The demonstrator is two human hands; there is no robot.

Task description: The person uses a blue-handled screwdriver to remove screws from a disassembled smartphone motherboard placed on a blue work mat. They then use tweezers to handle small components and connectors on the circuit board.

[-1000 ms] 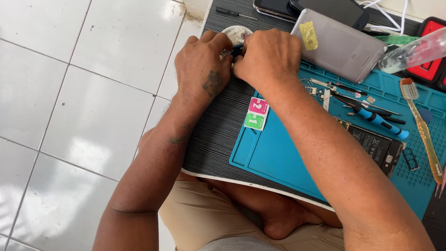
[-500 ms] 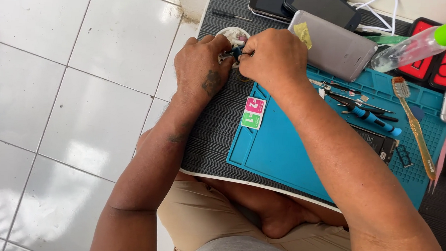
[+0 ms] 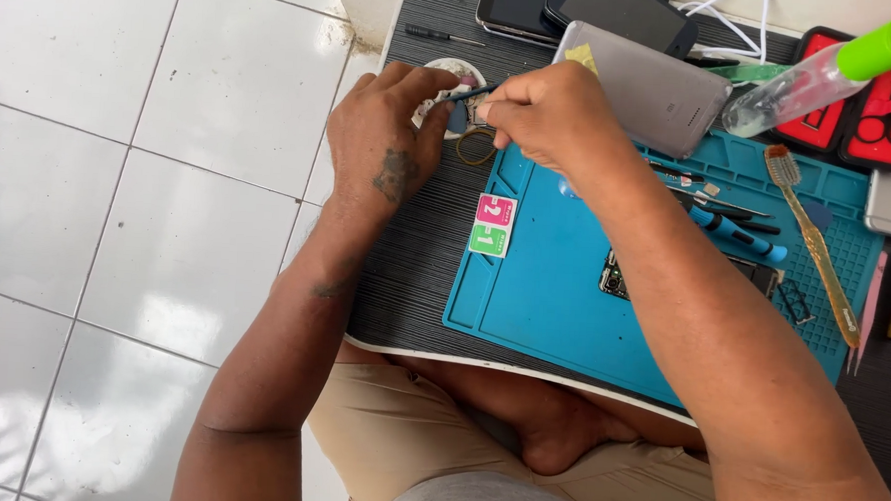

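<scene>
Seated on white tile floor (image 3: 119, 166), a dark ribbed bench (image 3: 415, 269) across the lap, carrying a blue work mat (image 3: 553, 305). Right hand (image 3: 547, 115): fingers closed in a pinch on a thin dark tool (image 3: 469, 93), probably tweezers. Tool's long axis runs roughly level, tip pointing toward the person's left, over a small round dish (image 3: 453, 76) at the bench's far left corner. Left hand (image 3: 380, 137): fingers curled around the dish's near-left rim, steadying it; whether they hold anything small cannot be told. The dish lies just left of the right fingers and directly under the left fingertips, so the left hand is the nearer; the tool tip bridges the gap between the two hands. A rubber band (image 3: 475, 147) lies just below the dish. Pink-and-green sticker tabs (image 3: 493, 225) sit at the mat's left edge; a grey phone (image 3: 643, 89) lies behind the right hand, a toothbrush (image 3: 811, 241) and a circuit board (image 3: 617, 278) on the mat to the right. Versus half a second ago: both hands remain at the dish; tool tip now shows more clearly over it; the view has shifted slightly.
</scene>
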